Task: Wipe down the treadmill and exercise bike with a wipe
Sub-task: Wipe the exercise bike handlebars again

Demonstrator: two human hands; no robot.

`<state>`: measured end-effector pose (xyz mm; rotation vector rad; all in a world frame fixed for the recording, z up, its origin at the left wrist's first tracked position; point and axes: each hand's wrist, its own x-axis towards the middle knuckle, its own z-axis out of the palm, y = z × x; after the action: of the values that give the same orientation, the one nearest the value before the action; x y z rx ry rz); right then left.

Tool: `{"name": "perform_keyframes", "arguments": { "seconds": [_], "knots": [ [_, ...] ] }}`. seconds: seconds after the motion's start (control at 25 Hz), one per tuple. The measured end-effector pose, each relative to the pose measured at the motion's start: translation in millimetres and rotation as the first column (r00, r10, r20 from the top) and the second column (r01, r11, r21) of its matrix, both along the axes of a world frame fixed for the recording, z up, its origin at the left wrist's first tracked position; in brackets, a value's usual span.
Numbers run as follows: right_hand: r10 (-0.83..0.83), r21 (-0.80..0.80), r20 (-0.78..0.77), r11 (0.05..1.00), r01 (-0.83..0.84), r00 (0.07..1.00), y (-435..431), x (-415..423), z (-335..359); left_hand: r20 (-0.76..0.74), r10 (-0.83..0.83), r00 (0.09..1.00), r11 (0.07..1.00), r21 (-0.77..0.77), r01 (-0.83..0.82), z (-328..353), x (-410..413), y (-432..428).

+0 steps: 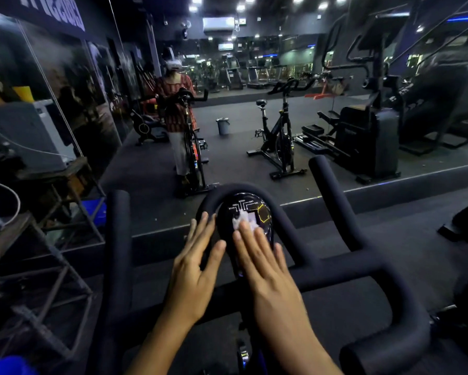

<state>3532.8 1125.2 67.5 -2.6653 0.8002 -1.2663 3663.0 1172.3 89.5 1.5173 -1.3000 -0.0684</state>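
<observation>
- Exercise bike (335, 266) right in front, seen from the rider's side; black padded handlebar (287, 220) loops round a round console (250, 203).
- Right hand (268, 272): flat, fingers straight and together, pressing a white wipe (245, 217) onto the console face. Nothing curled round it, just palm-and-finger pressure.
- Wipe is crumpled, sitting mid-console under the right fingertips, partly sticking out past them, just left of a yellow outline graphic.
- Left hand (192, 277): also released and flat, fingers straight and slightly spread, lying on the left side of the console with fingertips on the loop bar. Holds nothing.
- The two hands are side by side, thumb of the left near the right index finger, not overlapping.
- Two straight bar ends point forward either side of the loop, left bar end (118, 239) and right bar end (333, 190); neither is touched.
- Mirror wall (254, 104) ahead: reflected person (176, 117) with a headset standing behind a bike, a second spin bike (279, 136), a small bin (223, 125) between them.
- Big dark stepper-type machine (368, 136) at right of the mirror.
- Metal rack (51, 212) at left with a grey box (24, 133) on top.
- Treadmill: only distant ones in the mirror's far background, too small to detail.
</observation>
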Motion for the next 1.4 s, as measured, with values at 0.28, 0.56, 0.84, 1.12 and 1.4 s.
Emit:
{"name": "perform_keyframes", "arguments": {
  "seconds": [0.28,0.56,0.84,1.12,1.4],
  "knots": [
    [0.009,0.026,0.013,1.000,-0.009,1.000,4.8,4.5,6.4,0.024,-0.005,1.000,0.999,-0.037,0.006,-5.5,1.1,1.0],
    [0.106,0.105,0.067,0.988,-0.113,0.992,-9.9,13.1,25.3,0.044,0.006,0.999,0.997,-0.074,-0.003,-4.6,2.7,-1.2],
    [0.027,0.089,0.021,0.996,-0.029,0.999,-17.2,-0.7,24.9,0.012,-0.006,1.000,0.997,-0.078,0.007,3.3,4.4,1.8],
    [0.175,-0.072,-0.172,0.979,-0.190,0.969,-20.8,13.5,40.4,-0.147,0.045,0.988,0.999,0.022,-0.042,5.3,6.6,15.5],
    [0.309,0.114,-0.350,0.951,-0.287,0.884,11.8,-30.9,26.7,0.154,0.026,0.988,0.952,0.296,-0.071,-11.7,-0.9,75.4]
  ]
}}
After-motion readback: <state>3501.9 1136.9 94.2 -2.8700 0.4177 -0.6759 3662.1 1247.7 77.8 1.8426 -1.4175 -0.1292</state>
